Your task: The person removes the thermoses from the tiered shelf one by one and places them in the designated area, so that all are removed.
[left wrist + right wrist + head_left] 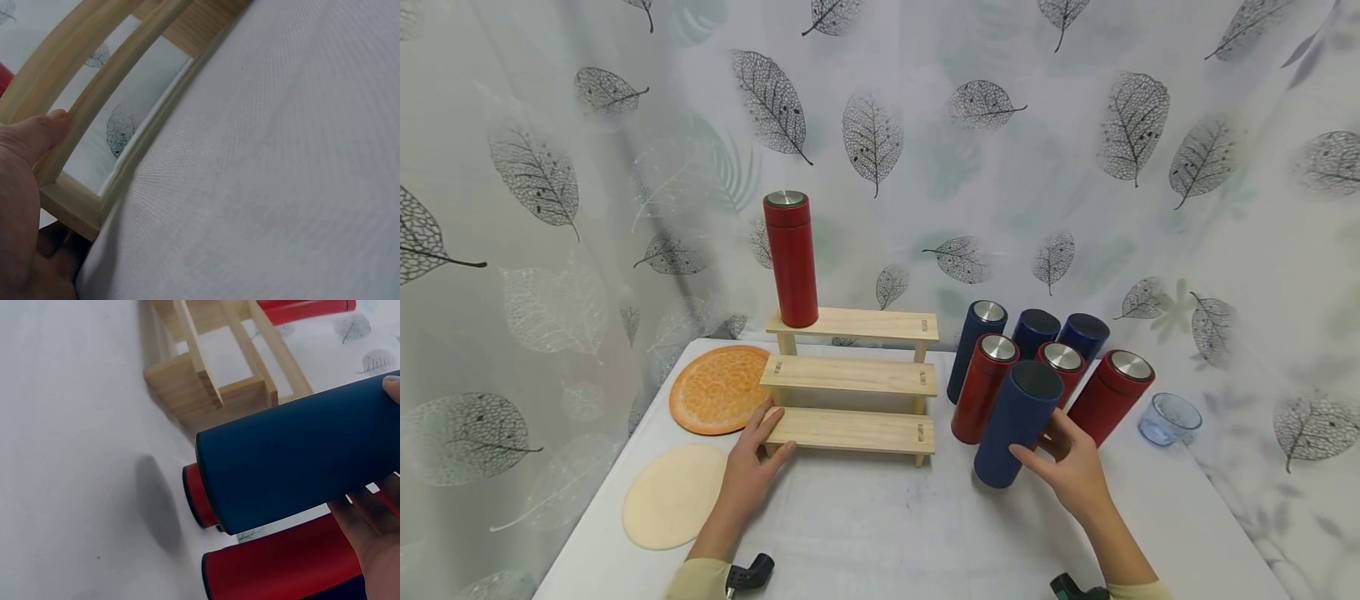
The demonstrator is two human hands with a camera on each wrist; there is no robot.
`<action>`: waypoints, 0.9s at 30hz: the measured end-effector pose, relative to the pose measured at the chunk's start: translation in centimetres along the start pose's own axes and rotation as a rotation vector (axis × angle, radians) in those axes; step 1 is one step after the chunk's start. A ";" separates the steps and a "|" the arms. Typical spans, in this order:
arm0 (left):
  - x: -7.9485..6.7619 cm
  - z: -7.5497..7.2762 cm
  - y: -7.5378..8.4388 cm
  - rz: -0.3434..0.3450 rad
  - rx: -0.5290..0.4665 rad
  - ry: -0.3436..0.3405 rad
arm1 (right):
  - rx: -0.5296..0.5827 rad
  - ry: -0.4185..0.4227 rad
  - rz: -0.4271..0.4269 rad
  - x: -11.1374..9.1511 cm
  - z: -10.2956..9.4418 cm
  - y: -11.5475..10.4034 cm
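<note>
My right hand (1071, 471) grips a dark blue thermos (1017, 425), fingers on one side and thumb on the other. In the right wrist view, the blue thermos (294, 456) hangs above the white cloth, its shadow apart from it. My left hand (752, 467) holds the left end of a three-step wooden rack (850, 429). In the left wrist view, the thumb lies on a board of the rack (94, 112) and the other fingers are partly hidden behind its end. One red thermos (793, 262) stands upright on the top step, at the left.
Behind the held thermos stand red thermoses (985, 387) and blue thermoses (973, 350), close together. A small glass cup (1168, 418) is at the far right. Left of the rack lie an orange round mat (718, 390) and a pale round mat (673, 497). A leaf-patterned curtain (880, 225) hangs behind.
</note>
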State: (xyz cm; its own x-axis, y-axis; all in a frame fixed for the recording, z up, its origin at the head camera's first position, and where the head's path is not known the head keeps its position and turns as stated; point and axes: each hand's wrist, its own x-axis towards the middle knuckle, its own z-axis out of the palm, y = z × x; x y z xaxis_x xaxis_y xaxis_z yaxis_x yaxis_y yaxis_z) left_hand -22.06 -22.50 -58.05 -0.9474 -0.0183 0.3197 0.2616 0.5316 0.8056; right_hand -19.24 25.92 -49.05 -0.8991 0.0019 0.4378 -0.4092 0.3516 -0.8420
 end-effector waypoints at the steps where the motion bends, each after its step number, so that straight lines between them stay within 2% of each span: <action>1: 0.0 0.0 0.0 0.001 0.001 0.000 | 0.003 -0.001 0.003 -0.1 0.0 0.2; 12: 0.1 0.1 0.0 0.014 0.018 0.005 | 0.051 -0.039 0.041 -0.6 -0.3 2.0; 27: 0.1 0.1 0.2 -0.006 0.023 -0.001 | 0.062 -0.038 0.045 -1.4 -0.2 2.2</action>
State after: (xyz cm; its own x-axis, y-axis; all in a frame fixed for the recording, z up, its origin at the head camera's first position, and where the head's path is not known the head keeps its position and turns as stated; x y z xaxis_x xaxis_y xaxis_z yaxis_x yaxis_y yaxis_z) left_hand -22.08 -22.33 -57.90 -0.9491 -0.0203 0.3144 0.2519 0.5506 0.7959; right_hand -18.88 26.89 -51.45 -0.9214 -0.0196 0.3881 -0.3763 0.2935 -0.8788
